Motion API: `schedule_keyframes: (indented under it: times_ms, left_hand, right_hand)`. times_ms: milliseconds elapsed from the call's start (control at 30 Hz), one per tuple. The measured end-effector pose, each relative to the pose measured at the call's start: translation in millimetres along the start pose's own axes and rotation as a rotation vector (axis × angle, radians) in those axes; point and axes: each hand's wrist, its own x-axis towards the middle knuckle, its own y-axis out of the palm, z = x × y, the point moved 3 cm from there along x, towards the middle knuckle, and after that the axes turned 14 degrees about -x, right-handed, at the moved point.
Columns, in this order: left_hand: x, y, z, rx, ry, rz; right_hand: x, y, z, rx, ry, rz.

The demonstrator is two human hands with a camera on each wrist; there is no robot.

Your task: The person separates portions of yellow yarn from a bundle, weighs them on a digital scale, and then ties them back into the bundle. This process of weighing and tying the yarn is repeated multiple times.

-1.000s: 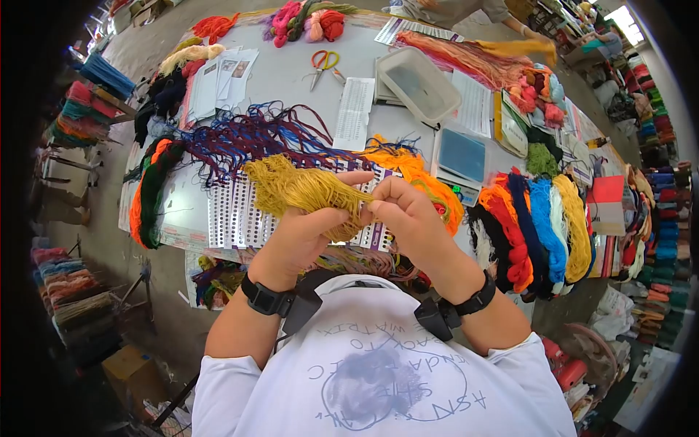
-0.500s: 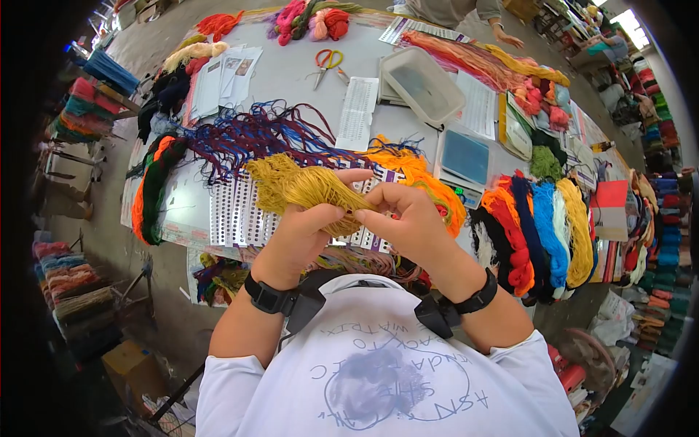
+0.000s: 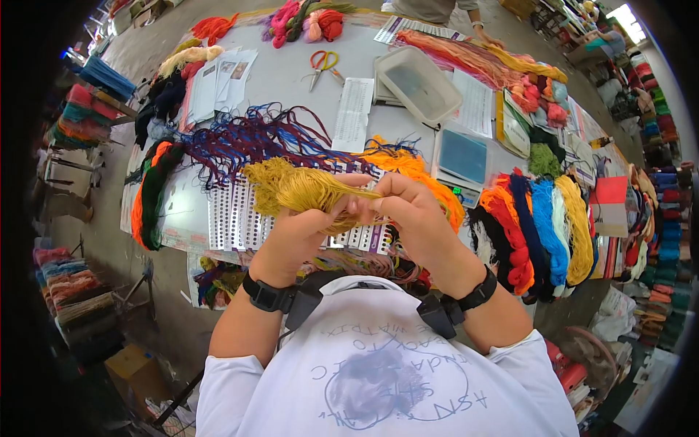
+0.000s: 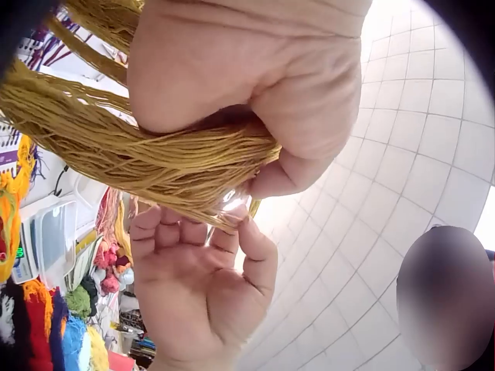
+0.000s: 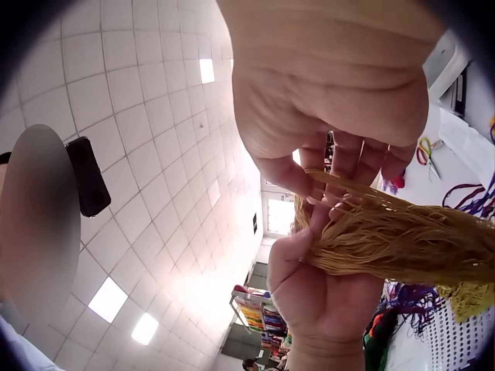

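A mustard-yellow skein of yarn (image 3: 309,191) is held above the table in front of the white shirt. My left hand (image 3: 302,227) grips it near its right end, with the looser part fanning out to the left. Thumb and fingertips of my right hand (image 3: 411,211) pinch a few strands drawn out at that end. From the left wrist, the skein (image 4: 147,158) passes under the left palm, and a shiny clear patch shows by the fingertips. The right wrist view has the thin strands (image 5: 340,184) running between the right thumb and fingers.
Under the hands lie white punched cards (image 3: 233,218) and purple-blue yarn (image 3: 255,146). Orange yarn (image 3: 437,193), a plastic box (image 3: 419,84) and scissors (image 3: 320,68) are on the table (image 3: 291,40). Coloured skeins (image 3: 517,240) hang at its right edge. Another person's hand (image 3: 486,36) is at the far side.
My right hand moved in against the skein's end, then drew slightly back right with strands pinched. My left hand keeps its grip. The other person's yellow skein now lies on the table.
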Motion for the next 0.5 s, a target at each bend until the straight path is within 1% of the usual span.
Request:
schedule_keyframes:
  times_ms: [33, 67, 100, 167, 200, 233, 267, 300, 333, 367, 400, 433, 467, 500]
  left_hand:
    - [2.6, -0.2, 0.2, -0.064, 0.02, 0.007]
    - [5.0, 0.0, -0.5, -0.127, 0.039, 0.014]
    - [6.3, 0.6, -3.9, -0.124, 0.037, 0.016]
    - [4.7, 1.8, -8.7, -0.307, -0.222, 0.141]
    - [0.9, -6.5, -14.0, -0.305, -0.232, 0.142]
    - [-7.4, -20.4, -17.8, -0.084, -0.354, 0.184]
    - [-16.9, -37.7, -22.9, 0.137, -0.473, 0.229]
    - [-26.6, -62.9, -34.1, 0.024, -0.461, 0.098]
    - [-38.8, -90.8, -48.4, -0.088, -0.447, -0.032]
    - [-48.9, -114.0, -69.2, -0.298, -0.324, -0.062]
    - [-54.2, -123.7, -93.6, -0.3, -0.12, 0.011]
    - [-64.4, -142.3, -115.2, -0.355, 0.034, -0.127]
    - [-69.1, -151.6, -137.0, -0.358, 0.093, -0.149]
    - [-78.4, -168.7, -156.1, -0.412, 0.166, -0.248]
  right_hand:
    - [-0.1, -0.5, 5.0, 0.0, -0.003, -0.002]
    - [-1.1, 1.7, 10.5, -0.067, 0.063, 0.086]
    - [-1.8, 2.1, 13.2, -0.133, 0.128, 0.175]
    - [-2.6, -9.0, 16.7, -0.14, 0.13, 0.197]
    - [-5.2, -18.0, 18.3, -0.147, 0.137, 0.22]
    - [-8.3, -38.3, 16.8, 0.008, 0.077, 0.168]
    - [-12.9, -63.5, 16.3, 0.13, -0.015, 0.075]
    - [-19.8, -94.2, 16.3, 0.246, -0.111, -0.022]
    - [-30.2, -134.2, 12.6, 0.378, -0.072, -0.132]
    - [-44.9, -179.4, 6.6, 0.51, -0.033, -0.242]
    - [-63.4, -226.4, -4.4, 0.663, -0.045, -0.31]
    - [-87.1, -262.0, -6.2, 0.636, -0.002, -0.468]
    - [-113.5, -304.0, -18.1, 0.645, -0.002, -0.563]
    - [-140.9, -338.1, -26.2, 0.656, 0.006, -0.673]
